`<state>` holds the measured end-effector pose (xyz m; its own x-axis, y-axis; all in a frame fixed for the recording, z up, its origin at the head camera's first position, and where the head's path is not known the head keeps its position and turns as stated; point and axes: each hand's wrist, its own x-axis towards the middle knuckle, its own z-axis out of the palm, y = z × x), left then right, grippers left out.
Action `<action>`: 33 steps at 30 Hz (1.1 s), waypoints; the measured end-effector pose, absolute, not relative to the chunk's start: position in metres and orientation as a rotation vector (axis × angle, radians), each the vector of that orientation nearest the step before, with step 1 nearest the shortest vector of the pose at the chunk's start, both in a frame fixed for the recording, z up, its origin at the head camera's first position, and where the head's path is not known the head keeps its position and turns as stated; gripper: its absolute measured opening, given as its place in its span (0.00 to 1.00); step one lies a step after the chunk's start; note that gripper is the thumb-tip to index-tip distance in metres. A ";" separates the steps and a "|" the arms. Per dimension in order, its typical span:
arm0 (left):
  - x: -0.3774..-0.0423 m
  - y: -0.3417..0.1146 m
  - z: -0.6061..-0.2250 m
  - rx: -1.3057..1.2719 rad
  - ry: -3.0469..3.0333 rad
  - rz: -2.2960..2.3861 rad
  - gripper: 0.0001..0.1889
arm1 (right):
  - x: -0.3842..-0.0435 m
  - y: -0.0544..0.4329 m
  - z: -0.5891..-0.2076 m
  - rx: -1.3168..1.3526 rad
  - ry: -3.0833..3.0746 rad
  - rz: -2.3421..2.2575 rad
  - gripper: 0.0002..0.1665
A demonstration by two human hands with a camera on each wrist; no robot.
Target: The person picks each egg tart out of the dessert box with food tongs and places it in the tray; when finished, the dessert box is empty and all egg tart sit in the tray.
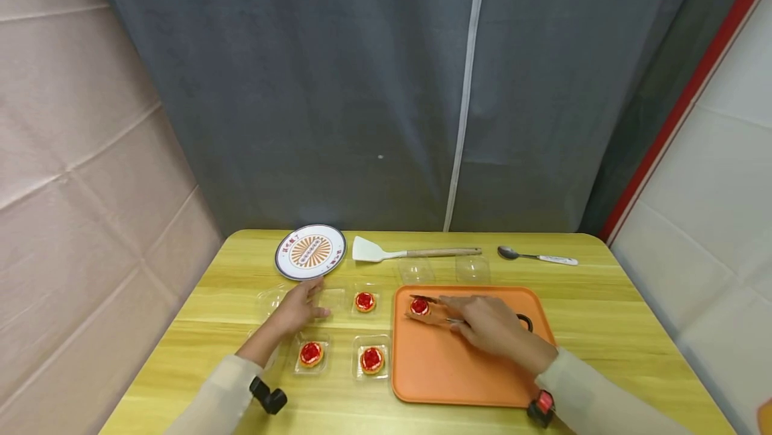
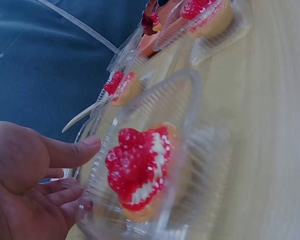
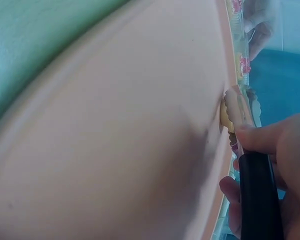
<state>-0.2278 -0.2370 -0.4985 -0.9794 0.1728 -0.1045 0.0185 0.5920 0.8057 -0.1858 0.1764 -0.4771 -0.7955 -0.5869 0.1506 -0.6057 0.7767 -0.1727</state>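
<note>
Head view: R hand clamped on black-handled metal tongs, astride red-topped round tart on orange rectangular tray. L hand: fingers apart. Tart prob. light, fragile on top; best gripped low, at sides.

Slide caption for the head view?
Right grip holding black-handled metal tongs around a round, red-topped tart on a rounded rectangular orange tray; left grip beside clear plastic containers.

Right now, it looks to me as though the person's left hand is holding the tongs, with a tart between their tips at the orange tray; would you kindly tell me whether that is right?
Not quite: the right hand holds the tongs, as the head view shows. The tart is indeed between their tips at the orange tray.
</note>
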 end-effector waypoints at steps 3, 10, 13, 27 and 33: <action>-0.227 -0.237 -0.493 0.175 2.640 1.301 0.44 | -0.186 0.176 -0.474 0.969 -2.896 0.341 0.32; -0.226 -0.232 -0.480 0.216 2.697 1.120 0.45 | -0.190 0.171 -0.469 1.000 -2.883 0.357 0.33; -0.226 -0.231 -0.476 0.220 2.728 1.040 0.47 | -0.193 0.166 -0.465 1.007 -2.874 0.380 0.33; -0.226 -0.219 -0.456 0.381 2.847 0.864 0.45 | -0.209 0.131 -0.449 1.094 -2.858 0.397 0.33; -0.229 -0.204 -0.468 0.611 2.773 0.893 0.45 | -0.217 0.116 -0.446 1.125 -2.886 0.402 0.34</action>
